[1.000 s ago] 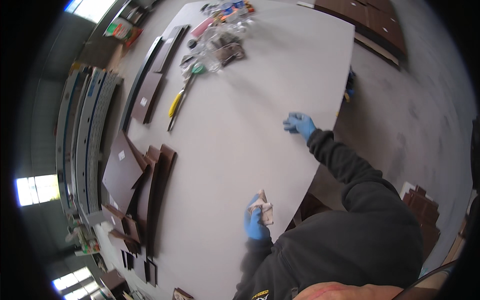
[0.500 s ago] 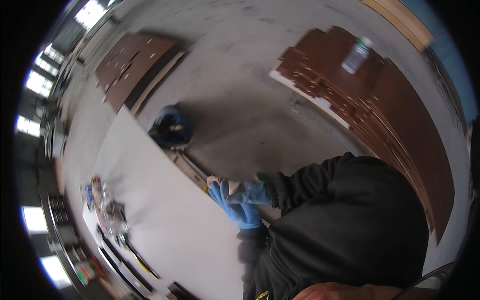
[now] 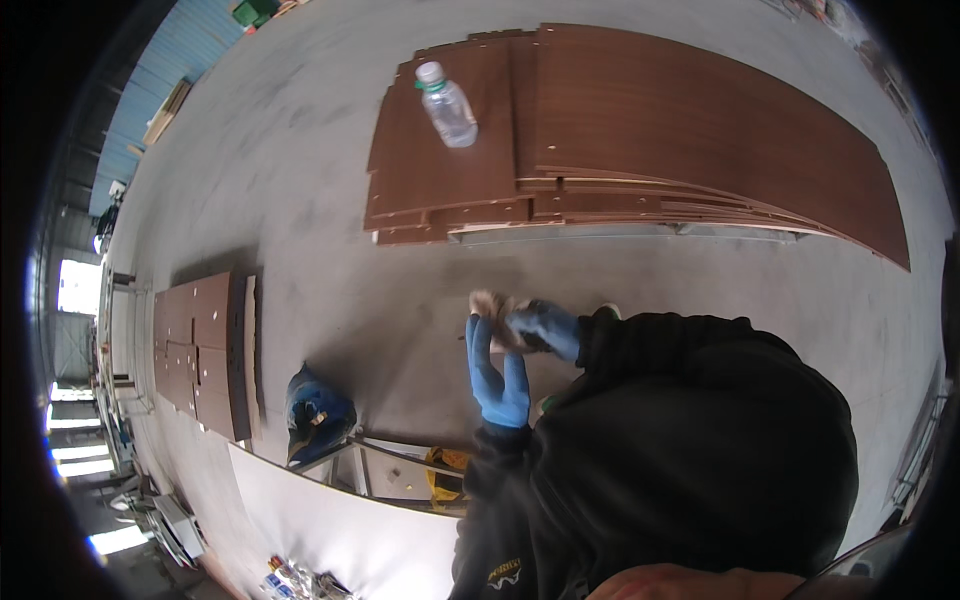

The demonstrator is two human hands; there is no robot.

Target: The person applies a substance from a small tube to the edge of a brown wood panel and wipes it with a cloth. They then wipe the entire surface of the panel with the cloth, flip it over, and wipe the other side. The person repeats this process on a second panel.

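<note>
Both my hands wear blue work gloves with dirty, pale-brown fingertips and meet in front of my body above the floor. My left hand (image 3: 497, 388) points upward, its fingers stretched out and the thumb spread away from them. My right hand (image 3: 545, 328) reaches in from the right with bent fingers against the fingers of the left. Whatever lies between its fingertips is hidden. A small dark tip (image 3: 462, 338) shows beside the left fingers, too small to name. Nearest below the hands is the white panel table (image 3: 350, 535) with its metal frame.
Brown boards (image 3: 640, 110) lie stacked ahead, and a clear bottle (image 3: 450, 112) stands on them. Another brown board stack (image 3: 205, 350) is on the left. A blue bag-like container (image 3: 318, 412) sits by the table corner, a yellow object (image 3: 447, 475) under the frame. Small packets (image 3: 300, 580) lie on the table.
My view has swung to the right, from the white table toward the boards. My hands have left the table edge and are now over the floor, still together.
</note>
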